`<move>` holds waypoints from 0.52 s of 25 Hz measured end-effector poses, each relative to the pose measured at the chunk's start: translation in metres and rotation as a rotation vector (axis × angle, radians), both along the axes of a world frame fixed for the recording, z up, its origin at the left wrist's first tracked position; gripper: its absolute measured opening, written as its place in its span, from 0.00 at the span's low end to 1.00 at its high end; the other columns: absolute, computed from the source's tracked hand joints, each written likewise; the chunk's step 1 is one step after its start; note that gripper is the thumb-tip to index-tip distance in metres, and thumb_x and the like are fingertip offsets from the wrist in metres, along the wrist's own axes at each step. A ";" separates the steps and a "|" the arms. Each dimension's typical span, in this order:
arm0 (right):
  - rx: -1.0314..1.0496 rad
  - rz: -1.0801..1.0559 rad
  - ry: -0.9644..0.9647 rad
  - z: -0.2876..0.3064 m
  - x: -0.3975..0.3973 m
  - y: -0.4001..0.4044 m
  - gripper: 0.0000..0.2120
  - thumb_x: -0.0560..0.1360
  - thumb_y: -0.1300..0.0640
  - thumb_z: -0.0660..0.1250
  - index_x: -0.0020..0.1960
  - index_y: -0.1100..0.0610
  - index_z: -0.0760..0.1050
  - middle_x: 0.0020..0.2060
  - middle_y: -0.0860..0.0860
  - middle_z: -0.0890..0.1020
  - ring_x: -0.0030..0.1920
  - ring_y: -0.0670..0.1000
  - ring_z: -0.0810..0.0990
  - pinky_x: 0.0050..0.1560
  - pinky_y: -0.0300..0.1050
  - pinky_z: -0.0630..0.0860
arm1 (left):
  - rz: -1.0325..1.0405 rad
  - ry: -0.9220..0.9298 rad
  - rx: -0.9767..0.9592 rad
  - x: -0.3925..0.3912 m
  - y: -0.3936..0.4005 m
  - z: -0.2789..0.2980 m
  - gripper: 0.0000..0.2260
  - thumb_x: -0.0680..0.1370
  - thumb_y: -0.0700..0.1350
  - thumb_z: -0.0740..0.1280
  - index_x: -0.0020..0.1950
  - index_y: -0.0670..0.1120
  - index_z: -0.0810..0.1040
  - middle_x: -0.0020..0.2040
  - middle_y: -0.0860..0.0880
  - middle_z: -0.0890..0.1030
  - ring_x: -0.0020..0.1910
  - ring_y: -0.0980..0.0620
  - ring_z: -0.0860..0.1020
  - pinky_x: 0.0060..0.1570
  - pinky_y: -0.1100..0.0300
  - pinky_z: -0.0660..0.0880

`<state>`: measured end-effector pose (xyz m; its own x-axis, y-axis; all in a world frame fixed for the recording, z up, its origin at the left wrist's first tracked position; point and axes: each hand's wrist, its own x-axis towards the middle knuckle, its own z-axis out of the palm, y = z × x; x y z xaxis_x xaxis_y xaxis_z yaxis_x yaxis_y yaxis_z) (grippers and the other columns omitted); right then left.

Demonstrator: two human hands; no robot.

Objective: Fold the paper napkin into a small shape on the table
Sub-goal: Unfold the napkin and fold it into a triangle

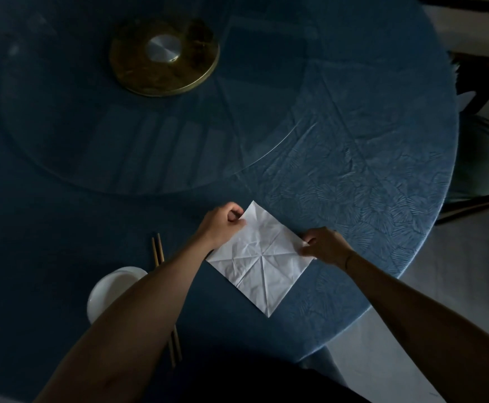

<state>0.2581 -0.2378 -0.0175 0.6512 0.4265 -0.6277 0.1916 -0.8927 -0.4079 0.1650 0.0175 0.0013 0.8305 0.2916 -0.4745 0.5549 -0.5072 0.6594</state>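
A white paper napkin lies flat on the blue tablecloth, turned like a diamond, with crease lines radiating from its middle. My left hand pinches its upper left edge near the top corner. My right hand pinches the right corner. Both forearms reach in from the bottom of the view.
A white bowl sits at the lower left, partly under my left forearm, with a pair of chopsticks beside it. A glass turntable with a brass hub fills the table's far side. The table's edge curves close on the right.
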 end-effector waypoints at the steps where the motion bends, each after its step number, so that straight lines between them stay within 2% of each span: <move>1: -0.009 -0.007 -0.009 0.000 0.000 0.000 0.12 0.70 0.52 0.73 0.50 0.57 0.81 0.48 0.55 0.84 0.49 0.55 0.80 0.44 0.40 0.68 | -0.024 0.057 -0.039 -0.006 0.005 -0.001 0.11 0.73 0.45 0.73 0.54 0.49 0.79 0.43 0.54 0.80 0.42 0.54 0.79 0.41 0.63 0.72; 4: -0.028 -0.021 -0.021 -0.002 -0.001 0.002 0.12 0.70 0.51 0.73 0.50 0.56 0.81 0.47 0.55 0.83 0.50 0.55 0.80 0.44 0.41 0.69 | -0.061 0.179 -0.092 -0.024 0.013 -0.005 0.20 0.70 0.44 0.77 0.60 0.50 0.78 0.47 0.50 0.81 0.47 0.51 0.80 0.45 0.61 0.75; 7: -0.030 -0.026 -0.017 -0.002 -0.001 0.003 0.12 0.69 0.52 0.74 0.52 0.54 0.81 0.48 0.54 0.84 0.50 0.55 0.80 0.45 0.42 0.71 | 0.148 0.169 -0.135 -0.022 0.006 -0.005 0.29 0.68 0.46 0.78 0.67 0.50 0.73 0.51 0.46 0.82 0.51 0.48 0.80 0.56 0.53 0.76; 8: -0.023 -0.030 -0.015 -0.002 -0.001 0.003 0.13 0.69 0.52 0.74 0.52 0.53 0.81 0.48 0.54 0.84 0.50 0.55 0.80 0.46 0.43 0.73 | 0.183 0.172 -0.127 -0.018 0.003 -0.005 0.27 0.68 0.47 0.79 0.65 0.50 0.75 0.51 0.47 0.82 0.52 0.47 0.80 0.59 0.50 0.75; 10: -0.017 -0.040 -0.033 -0.001 -0.002 0.004 0.12 0.69 0.49 0.74 0.50 0.50 0.80 0.47 0.52 0.83 0.50 0.54 0.81 0.45 0.45 0.74 | 0.146 0.190 -0.107 -0.013 -0.002 -0.006 0.18 0.67 0.47 0.78 0.54 0.48 0.80 0.48 0.48 0.83 0.52 0.45 0.81 0.60 0.45 0.74; 13: -0.032 -0.019 -0.078 0.000 -0.003 0.012 0.10 0.69 0.46 0.72 0.49 0.46 0.79 0.48 0.49 0.84 0.50 0.52 0.81 0.43 0.44 0.72 | 0.032 0.198 -0.051 -0.018 -0.005 -0.001 0.08 0.68 0.46 0.76 0.42 0.50 0.79 0.41 0.51 0.81 0.51 0.42 0.80 0.61 0.41 0.72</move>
